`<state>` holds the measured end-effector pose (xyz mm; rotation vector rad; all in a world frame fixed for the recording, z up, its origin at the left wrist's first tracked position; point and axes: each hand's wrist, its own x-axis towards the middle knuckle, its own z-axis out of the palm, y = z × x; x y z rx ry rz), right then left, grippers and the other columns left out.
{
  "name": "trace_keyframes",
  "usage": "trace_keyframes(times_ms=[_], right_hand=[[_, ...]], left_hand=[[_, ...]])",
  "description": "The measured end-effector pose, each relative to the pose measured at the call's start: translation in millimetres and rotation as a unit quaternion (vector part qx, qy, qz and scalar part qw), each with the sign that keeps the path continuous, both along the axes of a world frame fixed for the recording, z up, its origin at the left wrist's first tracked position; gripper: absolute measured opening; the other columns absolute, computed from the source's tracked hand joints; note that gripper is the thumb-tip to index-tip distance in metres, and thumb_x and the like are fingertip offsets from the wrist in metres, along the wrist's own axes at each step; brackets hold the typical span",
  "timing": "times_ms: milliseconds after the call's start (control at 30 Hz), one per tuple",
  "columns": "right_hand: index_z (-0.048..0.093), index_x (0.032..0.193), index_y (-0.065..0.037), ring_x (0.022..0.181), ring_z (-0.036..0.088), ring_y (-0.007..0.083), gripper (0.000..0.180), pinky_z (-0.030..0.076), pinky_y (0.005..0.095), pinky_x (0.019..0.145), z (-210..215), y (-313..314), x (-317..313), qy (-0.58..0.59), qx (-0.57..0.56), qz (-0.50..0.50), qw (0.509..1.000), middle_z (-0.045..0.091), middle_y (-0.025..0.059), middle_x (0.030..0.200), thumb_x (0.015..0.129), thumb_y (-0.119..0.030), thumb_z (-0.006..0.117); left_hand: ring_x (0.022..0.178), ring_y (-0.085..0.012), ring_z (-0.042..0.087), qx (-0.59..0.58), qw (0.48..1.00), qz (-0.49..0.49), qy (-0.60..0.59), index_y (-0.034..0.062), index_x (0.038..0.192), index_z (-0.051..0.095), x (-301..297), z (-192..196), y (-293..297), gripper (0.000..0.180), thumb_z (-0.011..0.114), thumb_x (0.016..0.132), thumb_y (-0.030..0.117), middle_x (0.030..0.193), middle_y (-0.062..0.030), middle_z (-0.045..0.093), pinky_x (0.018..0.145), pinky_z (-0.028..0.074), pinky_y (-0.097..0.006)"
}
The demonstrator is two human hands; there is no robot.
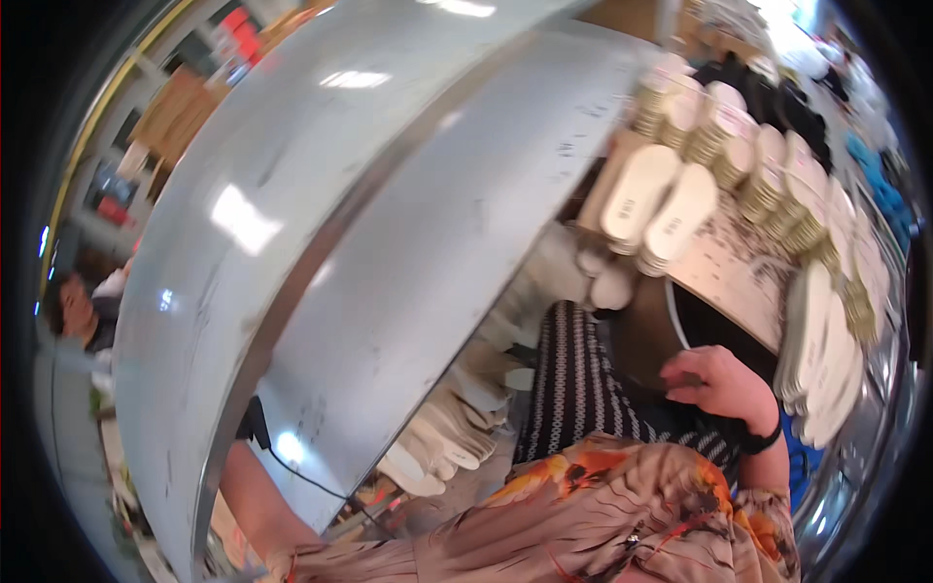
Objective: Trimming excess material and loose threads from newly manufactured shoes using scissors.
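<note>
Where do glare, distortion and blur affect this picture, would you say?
In the head view, white glare spots the glossy panel, whose edge appears bowed by the fisheye; also in the head view, the upper right washes out and the right hand looks slightly soft.

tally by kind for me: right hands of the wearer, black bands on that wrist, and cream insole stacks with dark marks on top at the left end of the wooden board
Right hand: 1
Black band: 1
Dark-marked cream insole stacks: 2
Total: 4
</note>
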<state>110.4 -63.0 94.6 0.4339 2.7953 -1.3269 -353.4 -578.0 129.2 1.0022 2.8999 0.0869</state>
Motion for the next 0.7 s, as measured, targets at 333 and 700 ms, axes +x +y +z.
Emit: trace_keyframes(times_ms=[333,700], right_hand=[[0.057,0.099,0.001,0.075,0.059,0.0217,0.028,0.046,0.0317,0.067,-17.1,8.4,177.4,0.114,-0.129,-0.219,0.96,0.062,0.0104,0.082,0.08,-0.018,0.063],[0.055,0.11,0.0,0.098,0.058,0.0333,0.054,0.049,0.0369,0.081,-31.8,-179.7,585.9,-0.328,0.065,-0.938,0.095,0.06,0.0208,0.104,0.07,-0.034,0.066]], left_hand=[[0.071,-0.0104,0.058,-0.078,0.717,-0.527,-0.451,-0.003,0.115,0.05,292.2,-33.4,500.2,0.037,0.06,0.08,0.006,0.081,-0.0076,0.062,0.066,0.047,-0.024],[0.066,-0.0144,0.061,-0.18,0.548,-0.716,-0.392,-0.003,0.108,0.054,588.9,-107.1,651.3,0.032,0.062,0.08,0.009,0.077,-0.0092,0.064,0.061,0.048,-0.025]])
